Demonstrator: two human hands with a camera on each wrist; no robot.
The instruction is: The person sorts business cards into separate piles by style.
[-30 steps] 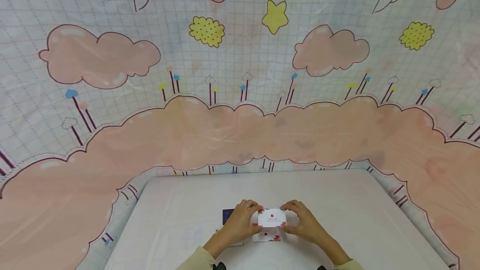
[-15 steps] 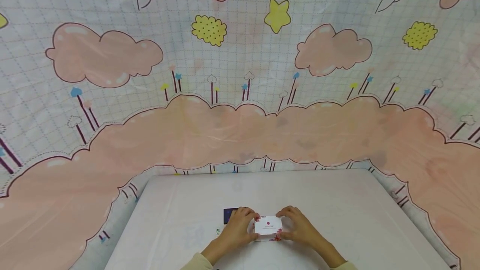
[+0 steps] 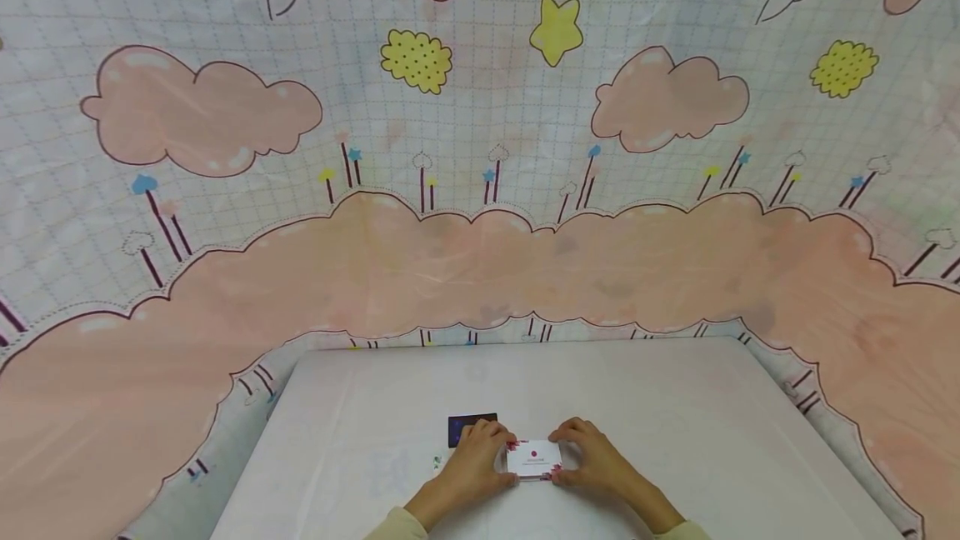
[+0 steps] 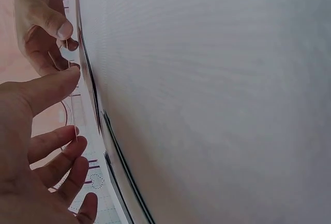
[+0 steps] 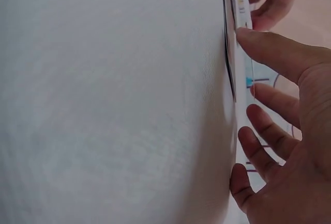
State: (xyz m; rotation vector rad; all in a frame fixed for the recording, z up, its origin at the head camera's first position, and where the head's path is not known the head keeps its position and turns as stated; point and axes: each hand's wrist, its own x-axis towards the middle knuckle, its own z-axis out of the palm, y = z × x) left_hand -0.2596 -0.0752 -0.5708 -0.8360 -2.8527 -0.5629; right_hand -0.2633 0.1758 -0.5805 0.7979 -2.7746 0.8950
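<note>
Both hands hold a white business card (image 3: 534,458) with red floral corners and a red dot. My left hand (image 3: 474,463) pinches its left edge between thumb and fingers, and my right hand (image 3: 597,458) pinches its right edge. In the left wrist view the card (image 4: 73,111) appears edge-on, a little above the table. Just beneath it lies a thin stack of cards (image 5: 228,53), which the held card almost wholly covers in the head view. Beside my left hand lies a dark blue card (image 3: 456,433), partly hidden by that hand.
A pale card with a green print (image 3: 437,464) peeks out left of my left hand. The white table (image 3: 645,394) reaches back to a cloth backdrop (image 3: 480,265) printed with clouds and stars. More card edges (image 4: 126,169) show in the left wrist view.
Both hands have brought the card down and slightly left. The similar card beneath, in plain sight a second ago, is now nearly covered. More of the dark blue card shows.
</note>
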